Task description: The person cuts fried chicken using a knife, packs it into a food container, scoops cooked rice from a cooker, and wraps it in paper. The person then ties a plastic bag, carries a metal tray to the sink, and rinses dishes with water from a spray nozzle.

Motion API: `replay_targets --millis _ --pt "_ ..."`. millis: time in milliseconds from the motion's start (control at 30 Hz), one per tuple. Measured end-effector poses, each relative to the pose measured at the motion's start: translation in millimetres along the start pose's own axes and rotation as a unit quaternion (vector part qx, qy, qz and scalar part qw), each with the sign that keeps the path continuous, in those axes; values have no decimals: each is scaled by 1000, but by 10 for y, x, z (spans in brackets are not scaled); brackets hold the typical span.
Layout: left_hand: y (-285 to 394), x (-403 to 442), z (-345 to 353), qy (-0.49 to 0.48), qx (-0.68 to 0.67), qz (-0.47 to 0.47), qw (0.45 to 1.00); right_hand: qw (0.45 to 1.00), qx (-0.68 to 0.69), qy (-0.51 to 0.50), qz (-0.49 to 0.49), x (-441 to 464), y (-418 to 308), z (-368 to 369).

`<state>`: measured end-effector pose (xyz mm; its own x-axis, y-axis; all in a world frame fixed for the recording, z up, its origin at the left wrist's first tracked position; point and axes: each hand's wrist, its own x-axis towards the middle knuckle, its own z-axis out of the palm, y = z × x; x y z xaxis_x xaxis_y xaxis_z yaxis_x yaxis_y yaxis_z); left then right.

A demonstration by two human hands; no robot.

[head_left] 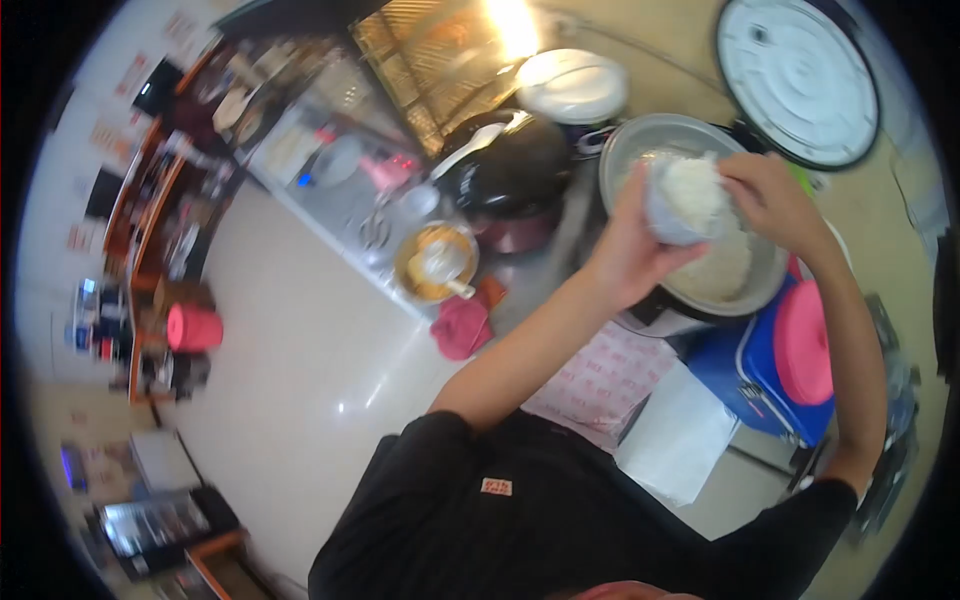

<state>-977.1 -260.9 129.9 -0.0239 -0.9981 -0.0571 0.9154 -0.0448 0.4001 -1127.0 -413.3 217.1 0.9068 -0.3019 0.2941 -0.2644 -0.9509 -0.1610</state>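
Note:
My left hand (625, 245) is wrapped round a small pale cup (668, 228) heaped with white rice (692, 190). The cup is tilted, its mouth towards my right hand. My right hand (775, 200) is closed at the edge of the rice, fingertips against it or the rim; whether they hold a tool is hidden. Both hands are above a large rice cooker pot (620, 160) with more white rice (715, 270) at its bottom.
A round white lid (800, 80) stands behind the pot. A black pot (510, 165) bears a white ladle (465, 150). Nearby are a bowl of yellow food (408, 265), a pink cloth (462, 328), a blue cooler (740, 365) and printed paper (605, 380).

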Motion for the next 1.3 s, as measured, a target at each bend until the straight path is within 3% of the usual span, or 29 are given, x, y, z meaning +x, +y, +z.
replay_targets --millis 67,167,467,567,667,767,800,833,867,933,1033,1133,1300 --pt "35 -80 56 15 18 23 999 995 15 72 -61 2 -35 17" --pt "29 -84 26 -4 1 22 1000 991 -110 33 -65 113 -302 -194" --pt "81 -207 -89 -31 -104 7 994 963 -200 120 -137 232 -532 -316" --pt "98 -255 -191 -59 -133 -5 989 982 -172 67 -31 196 -508 -409" --pt "130 -367 -258 -67 -116 7 991 989 73 74 105 119 -525 -341" --pt "172 -488 -229 -1 -141 24 990 976 177 107 66 67 -557 -276" --pt "176 -493 -356 -35 -152 18 988 979 167 107 53 29 -525 -271" --pt "200 -537 -314 7 -91 52 994 981 159 105 38 14 -489 -242" --pt "231 -577 -524 -116 -135 30 984 982 157 103 20 -1 -482 -238" --pt "344 -799 -370 0 -53 43 998 980 163 58 94 -81 -587 -279" --pt "413 -894 -443 23 -7 76 997 980 147 93 100 -122 -781 -194" --pt "557 -800 -212 51 168 76 982 987 54 132 73 -111 -827 -215" --pt "668 -291 79 54 293 75 952 986 -4 155 62 -116 -579 -141"
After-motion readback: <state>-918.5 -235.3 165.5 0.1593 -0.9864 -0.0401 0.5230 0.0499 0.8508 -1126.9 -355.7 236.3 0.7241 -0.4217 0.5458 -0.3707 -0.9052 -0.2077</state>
